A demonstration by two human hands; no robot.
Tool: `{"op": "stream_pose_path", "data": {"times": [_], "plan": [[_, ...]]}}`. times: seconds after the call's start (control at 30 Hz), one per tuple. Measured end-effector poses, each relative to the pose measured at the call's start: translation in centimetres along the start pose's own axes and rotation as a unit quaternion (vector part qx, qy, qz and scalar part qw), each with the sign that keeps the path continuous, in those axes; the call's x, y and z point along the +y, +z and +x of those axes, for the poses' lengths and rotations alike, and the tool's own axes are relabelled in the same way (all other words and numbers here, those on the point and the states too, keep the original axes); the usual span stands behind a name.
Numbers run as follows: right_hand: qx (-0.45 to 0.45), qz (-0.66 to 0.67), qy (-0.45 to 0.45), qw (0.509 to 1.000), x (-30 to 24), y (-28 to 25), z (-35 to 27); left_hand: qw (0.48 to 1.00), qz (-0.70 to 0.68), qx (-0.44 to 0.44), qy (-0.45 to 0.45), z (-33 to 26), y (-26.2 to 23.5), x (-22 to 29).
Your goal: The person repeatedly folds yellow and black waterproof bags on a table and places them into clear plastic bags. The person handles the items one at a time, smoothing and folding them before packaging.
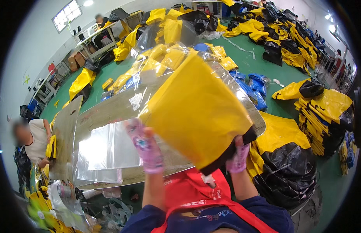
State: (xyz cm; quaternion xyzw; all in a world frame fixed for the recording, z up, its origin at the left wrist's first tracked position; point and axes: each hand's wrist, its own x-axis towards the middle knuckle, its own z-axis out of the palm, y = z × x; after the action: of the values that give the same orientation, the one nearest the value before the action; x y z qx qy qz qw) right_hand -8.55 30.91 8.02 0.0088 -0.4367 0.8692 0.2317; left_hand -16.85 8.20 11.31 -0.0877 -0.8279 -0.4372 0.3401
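A folded yellow piece of coated fabric [200,112] with a black lower edge is held up over the table in front of me. My right hand [238,157], in a pink fingerless glove, is closed on its black corner, thumb in front. Beside the piece's left edge is my left hand [145,147], in a patterned pink glove, its fingers stretched and blurred; whether it touches the fabric is unclear. A stack of clear plastic bags [110,149] lies on the table to the left of that hand.
The grey-brown table [87,116] has a rounded edge. Packed yellow bundles [157,58] and blue bundles [254,87] lie beyond it. Yellow and black pieces [285,167] are heaped close on my right. A co-worker [36,136] handles yellow fabric at the far left.
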Motion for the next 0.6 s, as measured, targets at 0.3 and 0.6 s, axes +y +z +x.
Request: {"op": "stream_pose_path", "data": {"times": [0.3,0.6], "plan": [[-0.095,-0.086,0.359,0.925,1.8,-4.4,-5.4,0.699,-0.457,-0.284,-0.471,-8.8,-4.8,-4.4],[-0.192,-0.136,0.375,0.897,-0.3,-7.5,-16.1,0.79,-0.295,-0.358,-0.401,-22.8,-10.2,-3.9]]}}
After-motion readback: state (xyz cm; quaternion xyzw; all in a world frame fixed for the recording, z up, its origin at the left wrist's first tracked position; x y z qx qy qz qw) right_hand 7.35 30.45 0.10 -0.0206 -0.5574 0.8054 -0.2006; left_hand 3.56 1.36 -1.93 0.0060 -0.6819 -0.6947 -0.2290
